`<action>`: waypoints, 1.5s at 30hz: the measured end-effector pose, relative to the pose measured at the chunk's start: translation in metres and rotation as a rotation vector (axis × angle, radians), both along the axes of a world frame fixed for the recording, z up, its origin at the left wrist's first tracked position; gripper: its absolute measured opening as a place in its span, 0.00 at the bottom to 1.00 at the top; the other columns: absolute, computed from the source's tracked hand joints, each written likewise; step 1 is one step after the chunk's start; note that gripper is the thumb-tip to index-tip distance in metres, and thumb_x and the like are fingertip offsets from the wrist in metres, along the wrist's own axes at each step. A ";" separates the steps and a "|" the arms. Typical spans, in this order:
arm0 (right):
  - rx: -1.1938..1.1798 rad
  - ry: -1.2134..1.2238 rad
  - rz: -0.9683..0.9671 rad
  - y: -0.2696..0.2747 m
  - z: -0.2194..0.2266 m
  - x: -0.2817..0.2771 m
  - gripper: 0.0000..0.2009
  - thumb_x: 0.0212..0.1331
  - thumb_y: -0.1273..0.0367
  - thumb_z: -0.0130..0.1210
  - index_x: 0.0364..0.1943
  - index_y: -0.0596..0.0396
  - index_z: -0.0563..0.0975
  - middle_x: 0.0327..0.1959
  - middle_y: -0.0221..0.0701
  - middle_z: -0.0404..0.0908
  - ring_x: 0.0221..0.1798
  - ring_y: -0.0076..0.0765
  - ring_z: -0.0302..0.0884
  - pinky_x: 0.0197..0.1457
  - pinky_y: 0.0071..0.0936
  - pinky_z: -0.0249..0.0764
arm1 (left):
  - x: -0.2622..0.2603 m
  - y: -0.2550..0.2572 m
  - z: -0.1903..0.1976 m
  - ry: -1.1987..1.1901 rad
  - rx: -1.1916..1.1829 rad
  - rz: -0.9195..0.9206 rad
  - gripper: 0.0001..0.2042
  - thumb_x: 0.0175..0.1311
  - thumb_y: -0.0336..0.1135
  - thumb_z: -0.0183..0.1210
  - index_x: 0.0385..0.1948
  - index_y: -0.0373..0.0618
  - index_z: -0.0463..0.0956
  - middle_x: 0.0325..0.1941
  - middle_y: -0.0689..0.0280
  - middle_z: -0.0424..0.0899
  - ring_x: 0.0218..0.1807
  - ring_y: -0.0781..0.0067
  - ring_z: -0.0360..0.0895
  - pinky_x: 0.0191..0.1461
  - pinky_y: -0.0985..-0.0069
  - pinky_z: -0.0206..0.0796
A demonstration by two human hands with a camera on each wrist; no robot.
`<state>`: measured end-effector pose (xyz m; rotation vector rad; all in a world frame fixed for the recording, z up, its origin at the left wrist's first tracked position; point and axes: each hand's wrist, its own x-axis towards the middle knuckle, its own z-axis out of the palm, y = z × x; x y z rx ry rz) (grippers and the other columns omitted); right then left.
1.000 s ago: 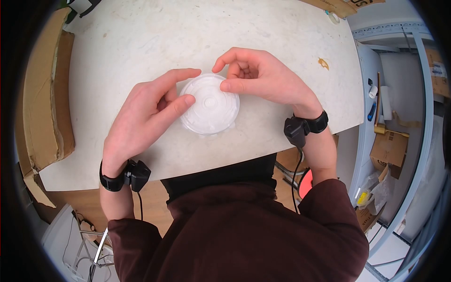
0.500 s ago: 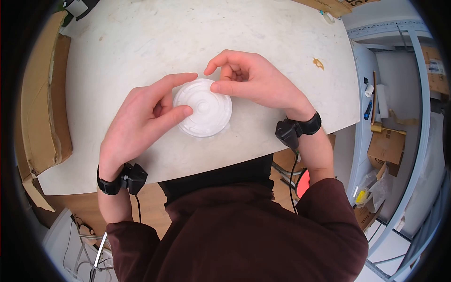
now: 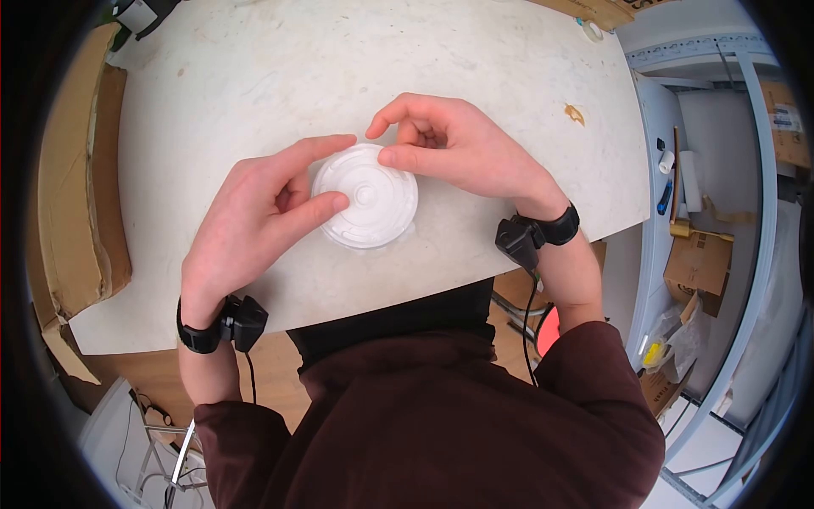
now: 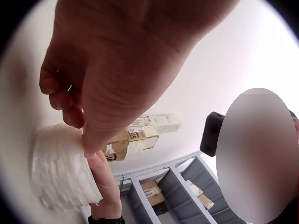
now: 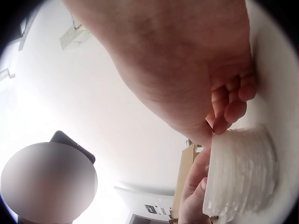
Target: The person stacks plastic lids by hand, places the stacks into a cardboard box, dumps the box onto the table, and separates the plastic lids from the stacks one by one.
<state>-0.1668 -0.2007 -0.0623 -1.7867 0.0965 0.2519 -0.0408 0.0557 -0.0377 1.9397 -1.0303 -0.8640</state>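
Note:
A round stack of clear white plastic lids (image 3: 373,208) lies on the table near its front edge. In the left wrist view the stack (image 4: 60,168) shows many thin layered rims. My left hand (image 3: 259,208) is at its left, thumb over the top lid and index finger stretched along the far rim. From the right, my right hand (image 3: 462,153) reaches in, its thumb at the upper right rim and its index finger arched above the far side. The right wrist view shows that thumb against the top of the stack (image 5: 243,172), the other fingers curled beside it.
A long cardboard box (image 3: 80,178) stands along the table's left side. A tape roll (image 3: 592,31) is at the far right, by more cardboard (image 3: 593,10). A brown mark (image 3: 575,114) shows on the tabletop. Grey shelving (image 3: 755,229) with boxes stands to the right.
Over the first half second the whole head view shifts slightly, with hands and stack appearing a little further left and lower. Since then hands and stack have stayed practically still.

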 end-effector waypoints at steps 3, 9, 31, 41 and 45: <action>-0.012 -0.006 -0.002 0.001 0.000 0.000 0.11 0.76 0.69 0.65 0.58 0.54 0.83 0.28 0.15 0.75 0.34 0.12 0.68 0.40 0.20 0.65 | -0.002 -0.001 0.001 -0.032 0.003 0.003 0.23 0.73 0.34 0.69 0.69 0.48 0.83 0.19 0.70 0.62 0.24 0.75 0.60 0.31 0.70 0.55; -0.022 -0.015 -0.003 0.001 -0.001 0.000 0.11 0.76 0.68 0.65 0.57 0.54 0.84 0.28 0.15 0.75 0.34 0.12 0.69 0.40 0.20 0.66 | -0.003 -0.004 0.000 -0.055 -0.011 0.025 0.20 0.76 0.35 0.66 0.68 0.47 0.84 0.20 0.69 0.66 0.24 0.75 0.61 0.31 0.70 0.57; 0.024 -0.079 -0.121 -0.012 0.001 0.005 0.13 0.80 0.63 0.62 0.60 0.52 0.84 0.39 0.18 0.82 0.43 0.14 0.73 0.50 0.21 0.72 | -0.009 -0.010 -0.003 -0.128 -0.101 0.086 0.14 0.83 0.33 0.56 0.58 0.36 0.85 0.43 0.54 0.90 0.41 0.64 0.85 0.51 0.70 0.76; -1.318 -0.359 -0.406 -0.128 -0.018 0.070 0.18 0.74 0.63 0.58 0.62 0.54 0.85 0.73 0.50 0.77 0.81 0.61 0.67 0.82 0.55 0.67 | -0.011 -0.009 -0.007 -0.317 -0.182 0.118 0.12 0.80 0.34 0.60 0.55 0.40 0.88 0.37 0.53 0.89 0.39 0.53 0.87 0.48 0.62 0.79; -1.515 -0.235 -0.307 -0.135 -0.014 0.085 0.18 0.73 0.67 0.56 0.63 0.52 0.84 0.72 0.49 0.78 0.81 0.64 0.67 0.80 0.57 0.69 | -0.009 -0.007 -0.004 -0.325 -0.176 0.114 0.12 0.80 0.35 0.60 0.55 0.40 0.88 0.37 0.54 0.89 0.39 0.54 0.87 0.47 0.61 0.79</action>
